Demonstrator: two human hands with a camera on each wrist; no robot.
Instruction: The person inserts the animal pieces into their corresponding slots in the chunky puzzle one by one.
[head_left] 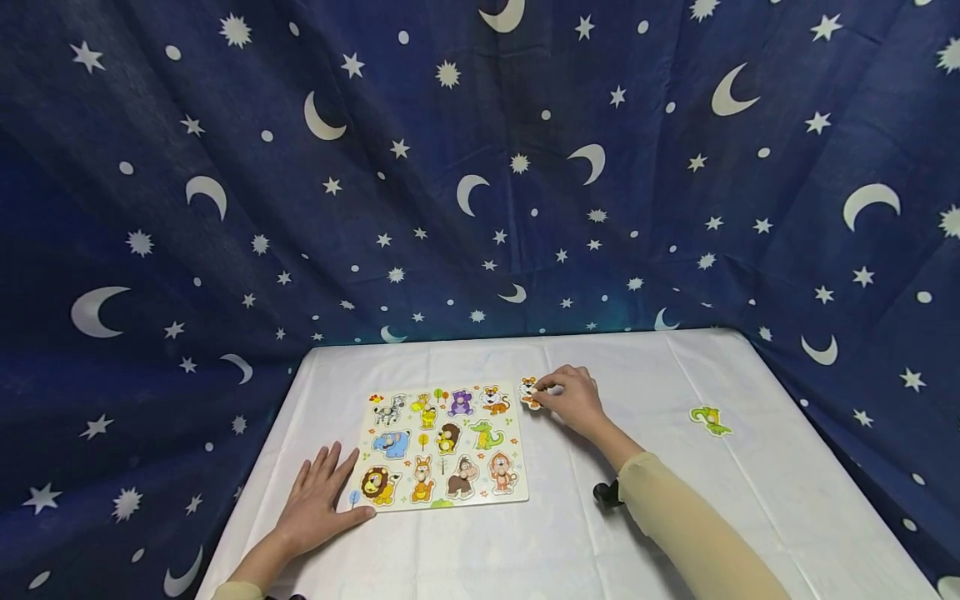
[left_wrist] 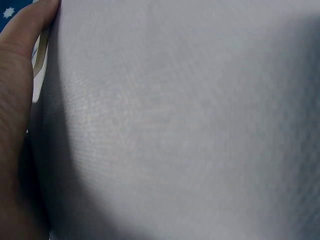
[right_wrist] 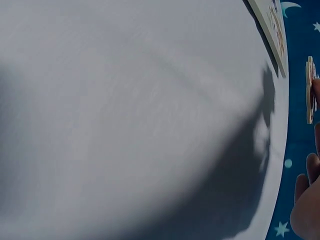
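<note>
A white animal puzzle board (head_left: 420,443) lies on the table, with a zebra, giraffe, elephant, lion and several other animals on it. My left hand (head_left: 318,504) rests with spread fingers at its lower left corner, thumb along the near edge. In the left wrist view, only part of that hand (left_wrist: 15,75) shows, at the left side. Just beyond the board's right edge, my right hand (head_left: 573,402) pinches a tiger puzzle piece (head_left: 528,392) between thumb and fingers. The right wrist view shows this tiger piece (right_wrist: 309,95) edge-on, raised over the table.
A green crocodile piece (head_left: 710,421) lies by itself on the right part of the white-covered table (head_left: 637,550). A dark blue curtain (head_left: 420,208) with moons and stars hangs behind the table. Something small and black (head_left: 606,494) shows under the right wrist.
</note>
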